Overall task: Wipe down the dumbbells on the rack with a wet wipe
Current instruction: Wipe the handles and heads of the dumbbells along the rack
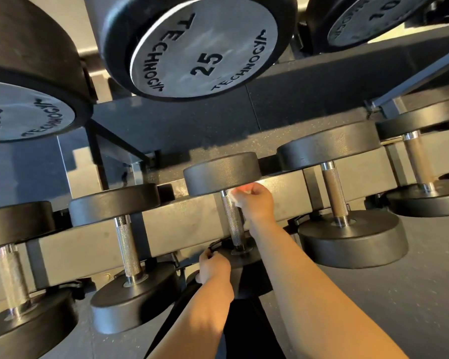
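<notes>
A black dumbbell with a knurled steel handle [232, 218] lies across the lower rack rails [179, 224] in the middle of the head view. My right hand [255, 203] holds a crumpled white wet wipe [235, 196] against the top of that handle, just under the far head [222, 173]. My left hand [213, 265] grips the rim of the near head [246, 275], fingers curled over its edge. Both forearms reach up from the bottom of the frame.
Several more black dumbbells sit along the lower rail, left [130, 257] and right [342, 203]. Above hangs the upper row, with large heads marked 25 [202, 47] and 10 [373, 19]. Dark speckled rubber floor [399, 294] lies on the right.
</notes>
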